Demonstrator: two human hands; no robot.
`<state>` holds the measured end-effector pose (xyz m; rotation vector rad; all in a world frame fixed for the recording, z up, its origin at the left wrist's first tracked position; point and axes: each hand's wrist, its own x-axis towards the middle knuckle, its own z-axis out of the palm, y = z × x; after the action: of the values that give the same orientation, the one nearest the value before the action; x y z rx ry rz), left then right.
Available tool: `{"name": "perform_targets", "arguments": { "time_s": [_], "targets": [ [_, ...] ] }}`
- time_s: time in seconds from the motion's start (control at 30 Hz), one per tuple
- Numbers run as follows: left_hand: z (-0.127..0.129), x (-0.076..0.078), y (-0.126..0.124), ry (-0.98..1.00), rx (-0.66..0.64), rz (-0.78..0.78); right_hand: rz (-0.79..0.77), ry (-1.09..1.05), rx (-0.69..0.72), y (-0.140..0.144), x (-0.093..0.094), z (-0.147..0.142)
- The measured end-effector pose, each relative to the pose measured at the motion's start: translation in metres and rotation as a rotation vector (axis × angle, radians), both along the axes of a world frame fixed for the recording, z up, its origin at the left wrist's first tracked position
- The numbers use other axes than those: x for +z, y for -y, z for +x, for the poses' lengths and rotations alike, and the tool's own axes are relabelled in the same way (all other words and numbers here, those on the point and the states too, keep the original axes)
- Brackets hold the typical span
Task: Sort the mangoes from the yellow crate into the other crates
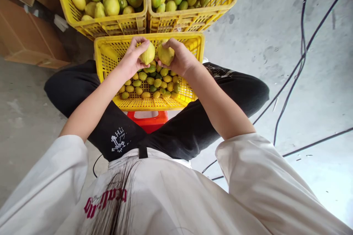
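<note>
Up close: white sleeves and black trousers fill the lower frame, a red stool (147,120) peeks between the knees. Mid-frame, left hand (132,60) is clamped on a lemon (148,54), right hand (179,58) on another lemon (165,55); the fruits nearly touch, held above the near crate (107,55), whose floor carries small fruit with open room along its walls. Top of frame: two full crates (116,25). Cables (298,66) cross the floor at right.
</note>
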<state>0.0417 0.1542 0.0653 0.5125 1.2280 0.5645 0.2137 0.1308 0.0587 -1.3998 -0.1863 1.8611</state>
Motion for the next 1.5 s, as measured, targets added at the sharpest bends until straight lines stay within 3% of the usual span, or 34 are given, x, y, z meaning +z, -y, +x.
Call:
{"name": "perform_targets", "arguments": {
  "time_s": [0.17, 0.43, 0.67, 0.83, 1.03, 1.27, 1.5],
  "targets": [
    [-0.002, -0.006, 0.0, -0.021, 0.022, 0.023, 0.014, -0.01, -0.011, 0.001, -0.001, 0.001],
    [0.003, -0.001, 0.0, -0.017, 0.074, -0.031, -0.038, -0.159, -0.124, 0.0, 0.016, 0.0],
    [-0.001, -0.004, -0.003, 0.025, 0.086, -0.018, -0.026, -0.016, -0.092, 0.002, 0.025, -0.002],
    [-0.004, -0.006, -0.003, 0.011, 0.026, 0.01, -0.049, 0.045, -0.02, 0.003, 0.024, -0.004],
    [-0.003, 0.005, 0.0, 0.026, -0.06, 0.051, -0.073, 0.037, -0.04, 0.003, 0.023, -0.006],
    [0.005, 0.013, -0.004, 0.075, 0.057, -0.082, -0.039, -0.07, -0.096, 0.0, 0.008, -0.001],
    [0.003, 0.013, -0.006, 0.017, 0.101, -0.024, -0.048, -0.09, -0.115, -0.001, 0.013, 0.004]
  ]
}}
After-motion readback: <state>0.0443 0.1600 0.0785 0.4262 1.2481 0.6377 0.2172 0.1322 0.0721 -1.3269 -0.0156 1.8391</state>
